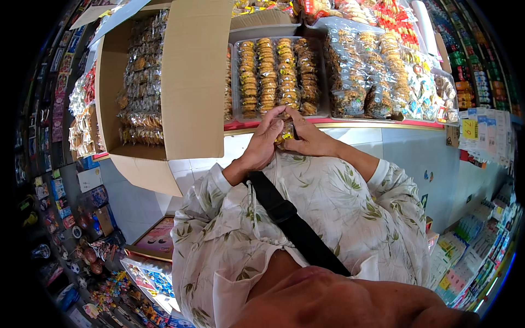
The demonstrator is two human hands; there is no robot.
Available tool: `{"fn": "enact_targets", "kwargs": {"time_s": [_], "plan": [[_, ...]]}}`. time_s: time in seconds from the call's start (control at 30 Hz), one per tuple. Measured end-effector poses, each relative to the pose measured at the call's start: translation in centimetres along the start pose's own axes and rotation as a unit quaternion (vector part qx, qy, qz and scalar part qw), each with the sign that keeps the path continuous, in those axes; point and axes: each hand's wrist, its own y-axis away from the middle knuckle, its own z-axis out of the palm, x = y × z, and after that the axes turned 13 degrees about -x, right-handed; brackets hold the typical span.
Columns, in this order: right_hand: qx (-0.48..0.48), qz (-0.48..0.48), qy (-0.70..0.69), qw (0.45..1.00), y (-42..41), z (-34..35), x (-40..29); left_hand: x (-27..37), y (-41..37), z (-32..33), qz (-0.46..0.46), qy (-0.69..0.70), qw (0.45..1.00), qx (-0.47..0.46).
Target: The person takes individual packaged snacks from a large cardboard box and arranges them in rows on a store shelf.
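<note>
Close to my chest, my left hand (260, 143) and my right hand (312, 137) meet around a small clear-wrapped pack of cookies (286, 132) with a yellow label. Both hands grip it, and their fingers hide part of it. Just beyond my fingertips is a clear plastic tray (324, 78). Individually wrapped round cookies (268, 74) stand on edge in it, in several rows. The right-hand row (307, 74) looks darker and less even than the others.
An open cardboard box (192, 82) at the left is packed with wrapped snacks (145, 74); its flap hangs out. Dark wrapped snack packs (348, 74) fill the display to the right. A red and gold counter edge (348, 124) runs before me. Shelves of goods (471, 254) stand behind, at right.
</note>
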Motion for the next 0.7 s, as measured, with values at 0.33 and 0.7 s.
{"fn": "enact_targets", "kwargs": {"time_s": [0.33,0.7], "plan": [[0.065,0.036,0.002,0.997,1.6,-2.2,0.0,-0.4,-2.5,-0.9,-0.013,0.058,0.998,-0.02],[0.285,0.012,-0.093,0.954,6.6,-9.3,-1.5,-3.2,-13.9,-3.0,0.135,-0.753,0.636,-0.101]]}}
